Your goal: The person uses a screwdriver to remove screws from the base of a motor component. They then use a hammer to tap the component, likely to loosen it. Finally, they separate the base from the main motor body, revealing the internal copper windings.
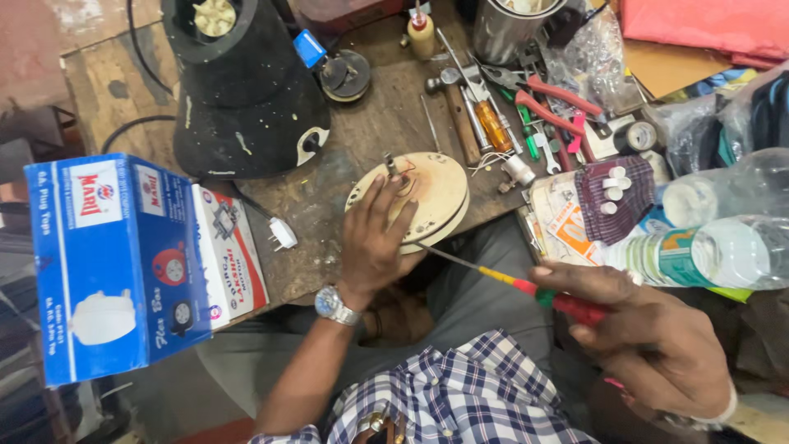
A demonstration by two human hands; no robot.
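My screwdriver (526, 287) lies with its long axis running from near right to far left: the red, yellow and green handle sits at the near right, and the thin metal shaft points up and left, its tip meeting the near edge of the round cream-coloured disc (427, 197). The disc rests flat at the near edge of the wooden tabletop (362, 123), partly overhanging it above my grey-trousered lap, with a small metal fitting and thin wires on its upper face. My left hand (374, 242) reaches forward from the near side, wrist straight, a metal wristwatch (335, 306) on it; the fingers are spread and laid flat on the disc's left part, pressing it down. My right hand (649, 337) comes in from the near right, knuckles upward, with the fingers curled closed around the screwdriver handle and the thumb lying along it. A black appliance base (246, 90) stands on the far left of the tabletop, a blue and white carton (123, 263) sits at the near left, and assorted hand tools (509, 107) lie to the far right of the disc.
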